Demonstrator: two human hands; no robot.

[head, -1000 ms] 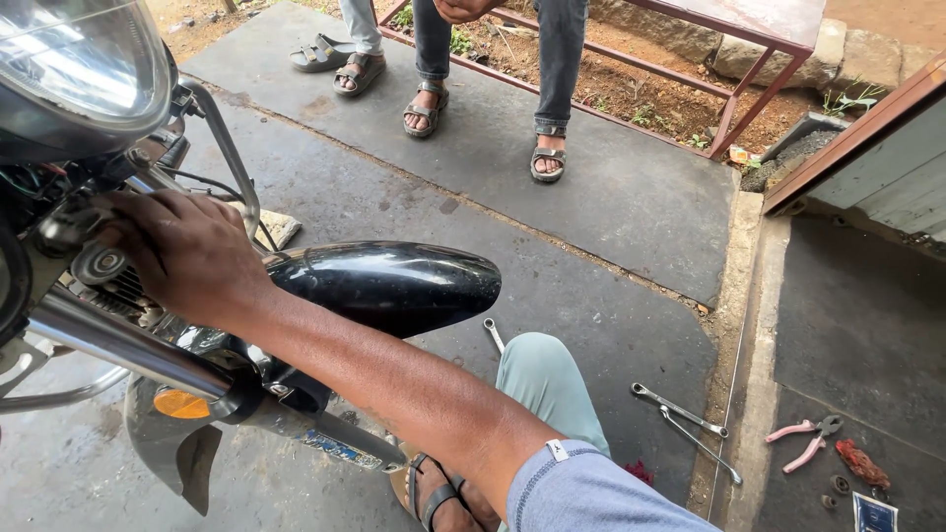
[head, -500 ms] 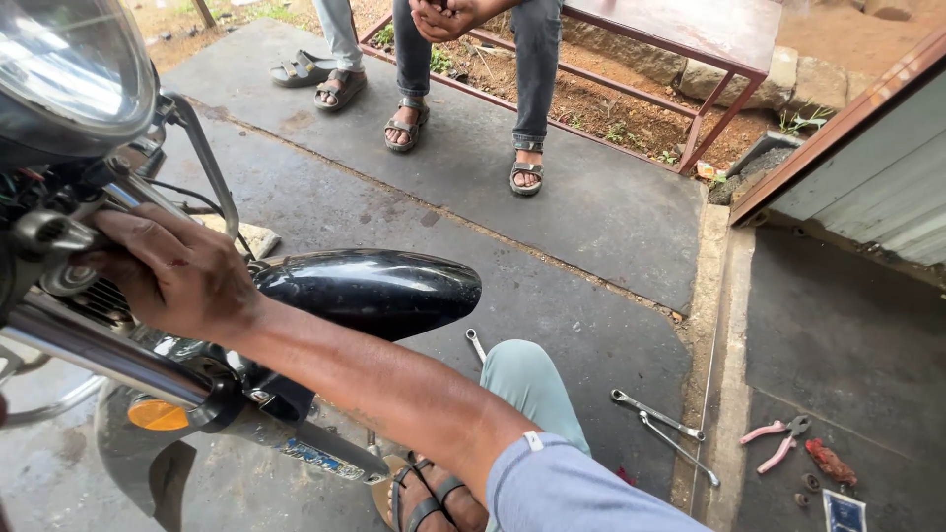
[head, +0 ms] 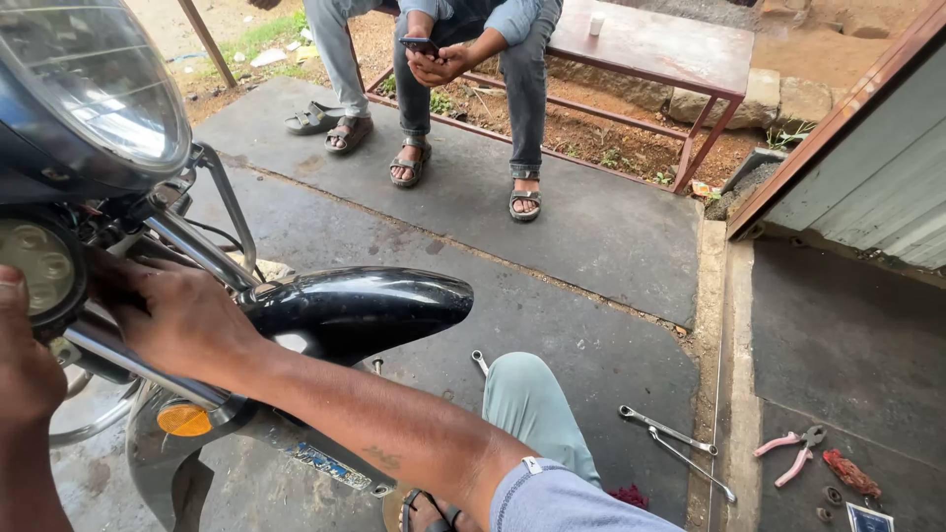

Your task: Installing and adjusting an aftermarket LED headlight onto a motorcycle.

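A motorcycle's front end fills the left: big round headlight (head: 94,94), small round lamp (head: 34,266) under it, chrome fork tube (head: 133,360) and black front mudguard (head: 360,310). My right hand (head: 182,320) reaches across from the lower right. Its fingers curl over the fork tube just behind the small lamp. My left hand (head: 22,369) shows only partly at the left edge, its thumb against the lamp's rim. What it grips is hidden.
Two spanners (head: 675,443) lie on the concrete by my knee (head: 527,399), and pink-handled pliers (head: 793,448) lie further right. A person sits on a red metal bench (head: 655,44) ahead, holding a phone, sandalled feet on the slab. A metal wall stands at right.
The view has tilted upward, so the seated person's hands and phone now show. My left hand has come into view at the left edge. My right hand stays on the fork.
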